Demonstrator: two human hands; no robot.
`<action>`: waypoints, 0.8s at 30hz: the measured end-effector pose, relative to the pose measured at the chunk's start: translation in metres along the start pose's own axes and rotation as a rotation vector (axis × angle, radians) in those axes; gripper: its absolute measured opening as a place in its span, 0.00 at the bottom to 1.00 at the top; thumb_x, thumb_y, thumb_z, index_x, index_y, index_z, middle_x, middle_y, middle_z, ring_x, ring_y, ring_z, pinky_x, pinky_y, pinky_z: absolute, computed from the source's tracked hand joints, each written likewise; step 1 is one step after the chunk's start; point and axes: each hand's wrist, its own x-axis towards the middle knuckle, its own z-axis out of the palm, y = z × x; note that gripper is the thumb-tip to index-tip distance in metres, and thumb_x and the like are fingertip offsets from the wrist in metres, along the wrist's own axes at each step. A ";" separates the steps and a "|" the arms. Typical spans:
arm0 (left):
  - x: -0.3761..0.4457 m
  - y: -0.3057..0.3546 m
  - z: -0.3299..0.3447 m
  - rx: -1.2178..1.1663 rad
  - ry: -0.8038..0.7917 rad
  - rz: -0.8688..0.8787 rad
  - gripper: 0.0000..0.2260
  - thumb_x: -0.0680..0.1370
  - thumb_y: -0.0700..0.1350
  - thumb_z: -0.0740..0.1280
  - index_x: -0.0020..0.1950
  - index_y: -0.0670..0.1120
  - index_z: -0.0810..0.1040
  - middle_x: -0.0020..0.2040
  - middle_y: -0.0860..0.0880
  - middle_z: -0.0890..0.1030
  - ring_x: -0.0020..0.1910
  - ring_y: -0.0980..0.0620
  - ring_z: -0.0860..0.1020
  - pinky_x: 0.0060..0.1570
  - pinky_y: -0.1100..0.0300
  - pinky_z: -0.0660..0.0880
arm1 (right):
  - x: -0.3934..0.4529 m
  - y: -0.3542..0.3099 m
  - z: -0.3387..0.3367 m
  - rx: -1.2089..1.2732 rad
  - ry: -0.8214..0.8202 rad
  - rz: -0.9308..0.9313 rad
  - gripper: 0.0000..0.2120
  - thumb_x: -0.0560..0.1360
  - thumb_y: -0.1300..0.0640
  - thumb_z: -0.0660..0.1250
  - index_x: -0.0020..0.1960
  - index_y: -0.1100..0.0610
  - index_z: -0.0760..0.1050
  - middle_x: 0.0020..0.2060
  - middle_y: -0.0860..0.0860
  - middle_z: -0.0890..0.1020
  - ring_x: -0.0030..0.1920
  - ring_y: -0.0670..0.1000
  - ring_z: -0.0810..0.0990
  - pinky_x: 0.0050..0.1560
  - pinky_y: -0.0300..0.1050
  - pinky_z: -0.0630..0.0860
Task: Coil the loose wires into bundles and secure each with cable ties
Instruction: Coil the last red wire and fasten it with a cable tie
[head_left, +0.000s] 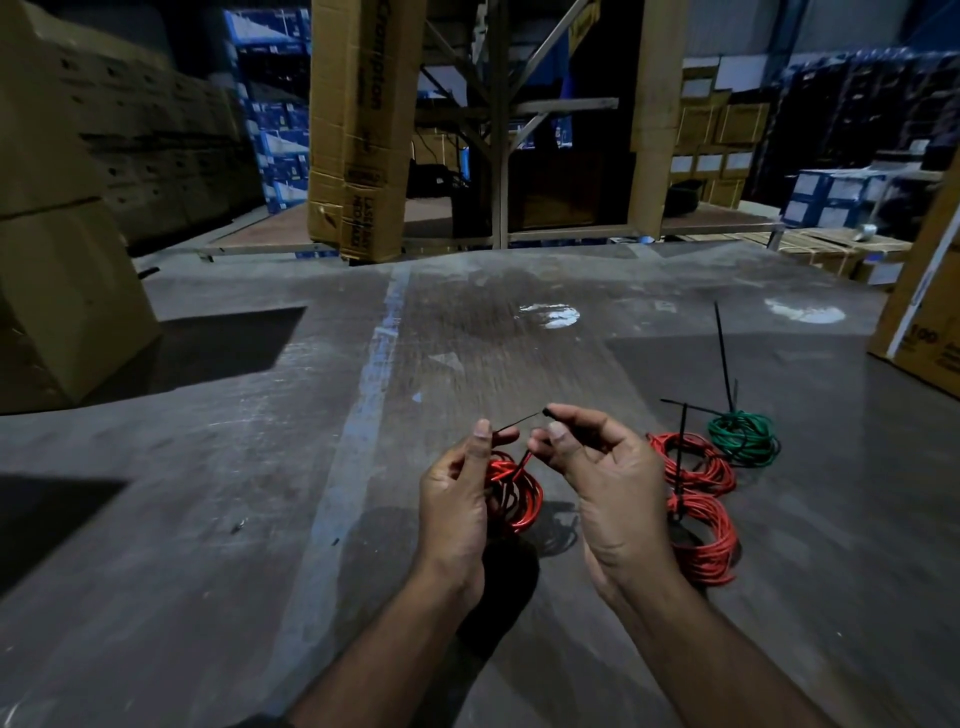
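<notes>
Wire bundles, four: one red bundle (514, 493) at frame centre, partly hidden behind my left hand (457, 499); two red coils (696, 467) and one green coil (743, 436) on the floor (208, 467), right of centre. Black cable tie (519, 418) pinched between both hands (right hand (597, 467) closed on its head end). Cardboard boxes (62, 234), upper left, contents unseen.
</notes>
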 end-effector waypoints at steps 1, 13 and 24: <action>0.000 0.000 0.000 -0.004 -0.003 -0.001 0.14 0.80 0.54 0.65 0.48 0.46 0.86 0.42 0.43 0.81 0.37 0.52 0.79 0.36 0.60 0.77 | 0.000 0.000 0.000 -0.002 0.000 0.001 0.05 0.75 0.66 0.69 0.50 0.60 0.81 0.39 0.57 0.86 0.42 0.53 0.86 0.45 0.38 0.80; 0.002 -0.003 0.001 -0.030 -0.011 -0.003 0.15 0.79 0.54 0.66 0.49 0.45 0.86 0.49 0.34 0.82 0.39 0.50 0.80 0.34 0.62 0.77 | 0.000 0.000 -0.001 -0.017 -0.004 0.001 0.06 0.75 0.66 0.70 0.52 0.60 0.81 0.41 0.58 0.86 0.44 0.54 0.86 0.48 0.41 0.81; 0.002 -0.004 0.001 -0.024 -0.003 -0.009 0.16 0.79 0.54 0.65 0.51 0.43 0.85 0.50 0.36 0.83 0.40 0.49 0.81 0.36 0.61 0.78 | 0.000 0.002 -0.001 -0.007 -0.007 0.002 0.06 0.75 0.66 0.70 0.51 0.61 0.81 0.39 0.58 0.86 0.43 0.53 0.86 0.47 0.40 0.80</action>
